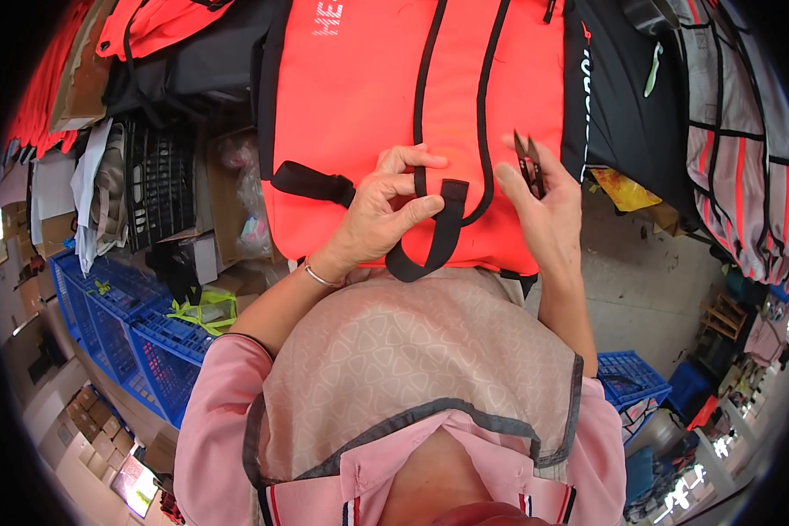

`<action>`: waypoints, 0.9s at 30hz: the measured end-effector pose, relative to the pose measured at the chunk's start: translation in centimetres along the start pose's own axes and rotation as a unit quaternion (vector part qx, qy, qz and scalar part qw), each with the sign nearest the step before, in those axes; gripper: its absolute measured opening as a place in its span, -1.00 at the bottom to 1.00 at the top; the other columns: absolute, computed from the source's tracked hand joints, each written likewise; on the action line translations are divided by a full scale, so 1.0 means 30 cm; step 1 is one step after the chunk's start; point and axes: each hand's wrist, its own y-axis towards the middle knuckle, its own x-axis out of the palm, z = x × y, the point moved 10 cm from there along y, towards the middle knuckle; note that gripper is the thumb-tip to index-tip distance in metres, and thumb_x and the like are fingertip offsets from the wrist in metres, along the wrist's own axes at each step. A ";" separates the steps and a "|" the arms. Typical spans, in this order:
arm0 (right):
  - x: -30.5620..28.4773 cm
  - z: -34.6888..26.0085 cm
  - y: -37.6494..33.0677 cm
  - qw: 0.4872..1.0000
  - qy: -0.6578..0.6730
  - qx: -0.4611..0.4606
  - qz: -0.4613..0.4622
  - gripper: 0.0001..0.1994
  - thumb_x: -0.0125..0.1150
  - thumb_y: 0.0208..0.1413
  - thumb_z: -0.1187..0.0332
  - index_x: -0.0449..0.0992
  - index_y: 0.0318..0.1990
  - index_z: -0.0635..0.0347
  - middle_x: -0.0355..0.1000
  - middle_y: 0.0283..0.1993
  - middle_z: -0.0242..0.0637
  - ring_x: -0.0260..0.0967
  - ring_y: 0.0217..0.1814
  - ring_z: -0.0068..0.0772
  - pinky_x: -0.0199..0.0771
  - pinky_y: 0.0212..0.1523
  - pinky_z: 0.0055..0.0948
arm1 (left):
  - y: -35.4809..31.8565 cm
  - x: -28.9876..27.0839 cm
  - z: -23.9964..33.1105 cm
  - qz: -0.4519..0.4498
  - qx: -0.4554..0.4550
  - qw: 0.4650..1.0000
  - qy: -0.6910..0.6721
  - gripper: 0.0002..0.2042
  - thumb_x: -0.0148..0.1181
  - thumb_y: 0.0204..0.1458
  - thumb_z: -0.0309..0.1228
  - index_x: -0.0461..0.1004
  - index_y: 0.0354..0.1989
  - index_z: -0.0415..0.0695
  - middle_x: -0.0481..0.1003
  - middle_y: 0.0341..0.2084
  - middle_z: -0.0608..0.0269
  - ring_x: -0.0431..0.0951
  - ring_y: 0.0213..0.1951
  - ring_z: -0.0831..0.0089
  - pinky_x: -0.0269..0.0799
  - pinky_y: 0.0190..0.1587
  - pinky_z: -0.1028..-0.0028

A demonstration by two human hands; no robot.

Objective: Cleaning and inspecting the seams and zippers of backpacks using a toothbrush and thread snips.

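Note:
In front of me lies a bright coral-red backpack [351,96] with black side panels. A padded coral strap [456,96] with black edging runs down its middle and ends in a black webbing loop [448,230]. My left hand [373,212] is closed on the strap's lower end, its fingers at the left edge and its thumb beside the webbing. To the right, my right hand [552,202] is wrapped round dark thread snips [526,162], whose two pointed blades stand apart above the backpack. Another black webbing strap [311,182] sticks out left of my left wrist.
Blue plastic crates [153,351] stand at the left, below a black slatted basket [160,184]. Another blue crate [631,381] is by my right elbow. Black fabric [636,114] and grey panels with black edging [732,131] hang or lie at the right.

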 end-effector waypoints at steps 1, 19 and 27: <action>-0.016 -0.049 -0.025 0.998 -0.013 -0.058 0.021 -0.81 0.31 0.16 0.33 0.57 -0.16 0.25 0.39 -0.46 -0.49 0.31 -0.41 -0.66 0.30 -0.38 -0.58 | 0.002 0.006 0.002 0.000 -0.001 1.000 -0.002 -0.83 0.34 0.05 -0.35 0.66 -0.23 -0.15 0.43 0.07 0.26 0.23 0.22 0.25 0.09 0.33 0.21; -0.025 -0.154 -0.220 0.807 -0.387 -0.416 0.162 -0.67 0.54 -0.22 0.35 0.62 -0.24 0.18 0.55 -0.37 -0.36 0.36 -0.46 -0.39 0.36 -0.46 -0.45 | 0.014 0.042 0.017 0.007 -0.030 0.992 0.125 -0.78 0.36 0.03 -0.34 0.57 -0.47 -0.27 0.45 -0.27 0.29 0.28 -0.15 0.36 0.25 -0.04 0.38; -0.005 -0.152 -0.214 0.791 -0.413 -0.421 0.165 -0.67 0.54 -0.22 0.32 0.63 -0.24 0.14 0.53 -0.38 -0.41 0.36 -0.47 -0.43 0.36 -0.49 -0.49 | 0.016 0.038 0.017 0.015 -0.026 0.993 0.115 -0.78 0.35 0.05 -0.32 0.58 -0.44 -0.25 0.41 -0.34 0.33 0.27 -0.18 0.39 0.24 -0.05 0.39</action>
